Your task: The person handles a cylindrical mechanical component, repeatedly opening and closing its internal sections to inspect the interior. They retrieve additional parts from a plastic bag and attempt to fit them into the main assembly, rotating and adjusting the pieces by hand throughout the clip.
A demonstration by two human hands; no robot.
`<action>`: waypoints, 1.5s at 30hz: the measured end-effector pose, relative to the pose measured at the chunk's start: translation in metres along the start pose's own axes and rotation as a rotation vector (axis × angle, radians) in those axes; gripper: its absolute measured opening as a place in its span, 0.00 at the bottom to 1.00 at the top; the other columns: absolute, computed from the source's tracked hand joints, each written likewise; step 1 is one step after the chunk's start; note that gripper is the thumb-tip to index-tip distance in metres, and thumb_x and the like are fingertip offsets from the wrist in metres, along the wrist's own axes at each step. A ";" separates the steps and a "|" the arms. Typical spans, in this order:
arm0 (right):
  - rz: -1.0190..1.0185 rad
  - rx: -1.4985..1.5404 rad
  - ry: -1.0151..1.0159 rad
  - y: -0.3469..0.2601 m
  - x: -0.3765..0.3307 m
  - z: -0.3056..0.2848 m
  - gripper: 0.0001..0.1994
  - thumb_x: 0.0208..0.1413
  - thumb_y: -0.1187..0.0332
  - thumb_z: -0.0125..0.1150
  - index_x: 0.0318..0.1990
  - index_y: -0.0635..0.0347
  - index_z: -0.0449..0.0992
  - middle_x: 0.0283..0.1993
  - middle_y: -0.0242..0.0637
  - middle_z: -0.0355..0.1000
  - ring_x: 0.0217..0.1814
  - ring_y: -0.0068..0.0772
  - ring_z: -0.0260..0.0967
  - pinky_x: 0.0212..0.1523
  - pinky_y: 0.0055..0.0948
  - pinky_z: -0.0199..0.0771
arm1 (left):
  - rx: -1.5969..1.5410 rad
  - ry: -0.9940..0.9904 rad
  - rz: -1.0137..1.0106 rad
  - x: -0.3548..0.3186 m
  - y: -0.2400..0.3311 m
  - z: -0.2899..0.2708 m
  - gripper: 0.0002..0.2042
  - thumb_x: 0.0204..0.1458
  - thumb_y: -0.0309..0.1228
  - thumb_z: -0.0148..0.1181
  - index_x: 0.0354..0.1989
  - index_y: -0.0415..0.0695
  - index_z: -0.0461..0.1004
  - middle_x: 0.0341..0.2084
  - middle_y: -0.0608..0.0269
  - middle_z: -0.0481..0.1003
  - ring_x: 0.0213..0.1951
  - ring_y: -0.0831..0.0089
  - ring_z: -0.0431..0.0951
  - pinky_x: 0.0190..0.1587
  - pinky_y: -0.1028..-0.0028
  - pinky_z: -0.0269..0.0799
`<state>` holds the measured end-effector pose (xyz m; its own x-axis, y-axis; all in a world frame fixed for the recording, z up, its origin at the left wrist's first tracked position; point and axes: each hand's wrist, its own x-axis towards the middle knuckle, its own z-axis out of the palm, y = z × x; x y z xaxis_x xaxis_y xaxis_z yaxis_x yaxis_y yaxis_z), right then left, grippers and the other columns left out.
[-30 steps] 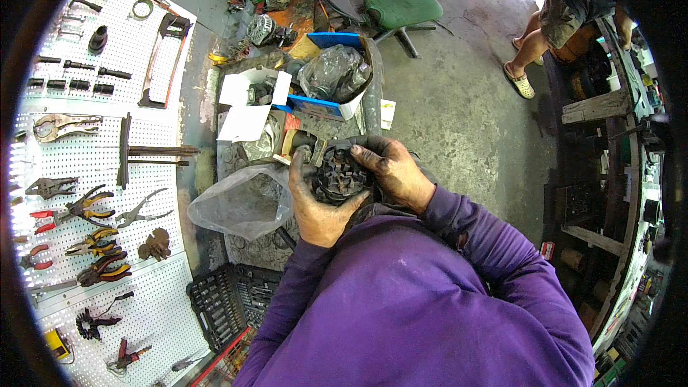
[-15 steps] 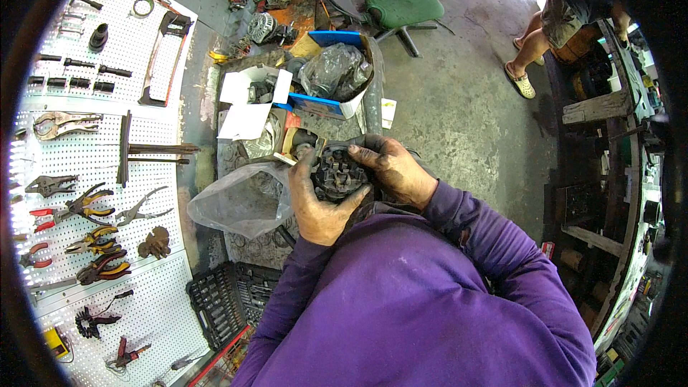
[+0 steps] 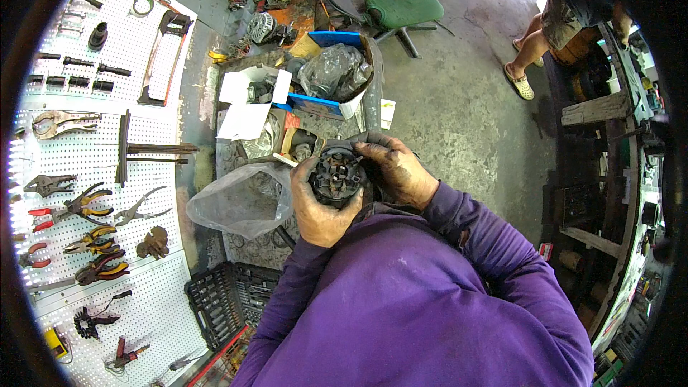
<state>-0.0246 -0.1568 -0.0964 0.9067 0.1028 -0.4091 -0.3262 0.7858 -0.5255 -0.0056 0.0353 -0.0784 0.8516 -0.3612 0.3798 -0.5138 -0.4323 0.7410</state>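
Close against my body, at the middle of the view, is a round black motor part [image 3: 337, 173] with its slotted inner face turned up. Small metal and copper-coloured bits show within its ring. My left hand [image 3: 313, 209] wraps round its left and near side, thumb along the near rim. From the far right, my right hand [image 3: 398, 170] grips the rim with thumb and curled fingers, some of them hidden. A clear plastic bag [image 3: 229, 204] lies open just left of my left hand. Beyond the part stands a small open carton [image 3: 292, 145] with a metal piece inside.
On the cluttered bench are a blue-and-white box [image 3: 315, 105] holding bagged parts and a white carton [image 3: 242, 123]. A pegboard [image 3: 154, 165] of pliers hangs left, above a socket set [image 3: 215, 308]. A green chair [image 3: 403, 1] and another person's leg [image 3: 529, 50] are farther off.
The black motor part has turned and tilted between my hands, showing more of its inside. My left thumb has moved down along the rim, and my right fingers have shifted slightly.
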 end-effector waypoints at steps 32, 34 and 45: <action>-0.327 -0.907 -0.398 -0.047 -0.024 -0.010 0.36 0.46 0.77 0.75 0.67 0.66 0.73 0.62 0.44 0.79 0.63 0.33 0.75 0.69 0.37 0.73 | -0.542 -0.245 -0.209 -0.002 0.008 -0.013 0.61 0.37 0.23 0.83 0.79 0.42 0.45 0.62 0.45 0.65 0.62 0.55 0.74 0.63 0.57 0.76; -0.303 -0.899 -0.377 -0.047 -0.025 -0.009 0.35 0.47 0.77 0.76 0.67 0.66 0.73 0.62 0.42 0.79 0.63 0.31 0.75 0.69 0.36 0.73 | -0.566 -0.226 -0.185 -0.001 0.011 -0.016 0.60 0.39 0.22 0.82 0.80 0.42 0.43 0.63 0.43 0.66 0.62 0.55 0.76 0.62 0.59 0.78; -0.296 -0.717 -0.260 -0.037 -0.025 -0.002 0.30 0.52 0.71 0.80 0.62 0.69 0.75 0.56 0.40 0.80 0.59 0.30 0.75 0.66 0.35 0.75 | -0.704 -0.119 -0.260 0.002 0.014 -0.017 0.55 0.45 0.26 0.82 0.79 0.39 0.47 0.65 0.39 0.67 0.64 0.53 0.75 0.64 0.59 0.77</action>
<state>-0.0354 -0.1896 -0.0683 0.9864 0.1594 -0.0388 -0.0755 0.2307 -0.9701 -0.0095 0.0427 -0.0573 0.8988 -0.4238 0.1120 -0.0766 0.0996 0.9921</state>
